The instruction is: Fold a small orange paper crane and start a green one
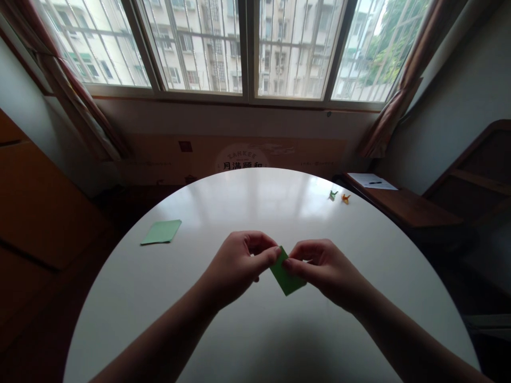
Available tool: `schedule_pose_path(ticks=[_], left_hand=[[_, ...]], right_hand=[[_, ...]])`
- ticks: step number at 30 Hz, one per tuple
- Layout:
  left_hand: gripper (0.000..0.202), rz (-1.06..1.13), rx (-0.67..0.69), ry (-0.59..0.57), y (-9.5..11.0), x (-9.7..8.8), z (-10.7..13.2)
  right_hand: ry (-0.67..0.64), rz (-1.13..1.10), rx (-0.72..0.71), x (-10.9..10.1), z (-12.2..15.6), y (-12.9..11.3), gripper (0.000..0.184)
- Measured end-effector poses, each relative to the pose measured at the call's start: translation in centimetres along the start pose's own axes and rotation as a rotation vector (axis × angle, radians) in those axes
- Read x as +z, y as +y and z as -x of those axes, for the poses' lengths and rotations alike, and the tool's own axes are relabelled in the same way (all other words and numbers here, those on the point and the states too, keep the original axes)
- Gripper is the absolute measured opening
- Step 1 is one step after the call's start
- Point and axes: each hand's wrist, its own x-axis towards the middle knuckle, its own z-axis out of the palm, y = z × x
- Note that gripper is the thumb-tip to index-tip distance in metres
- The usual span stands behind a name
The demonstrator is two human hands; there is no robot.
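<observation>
A small folded piece of green paper [285, 276] is held above the middle of the round white table [255, 213]. My left hand [239, 266] pinches its upper left edge between thumb and fingers. My right hand [323, 268] pinches the same top edge from the right, fingers curled. The two hands meet at the paper's top corner, and the lower part of the paper hangs free below them.
A stack of light green paper sheets [161, 232] lies at the table's left. Two tiny folded paper figures, one green [332, 194] and one orange [345, 198], sit at the far right edge. A wooden side table with a white sheet and pen [373, 182] stands beyond, under the window.
</observation>
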Motion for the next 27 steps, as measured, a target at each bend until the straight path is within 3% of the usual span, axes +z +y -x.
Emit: schedule_pose_path(ticks=[6, 16, 27], left_hand=[[0.019, 0.1, -0.06, -0.03, -0.2, 0.2, 0.1], [0.016, 0.184, -0.08, 0.123, 0.0, 0.3, -0.1], [0.014, 0.319, -0.05, 0.13, 0.0, 0.4, -0.1]], right_hand=[[0.133, -0.127, -0.056, 0.5, 0.1, 0.2, 0.024], [0.159, -0.133, -0.078, 0.9, 0.2, 0.2, 0.019], [0.171, -0.134, -0.064, 1.1, 0.1, 0.3, 0.027]])
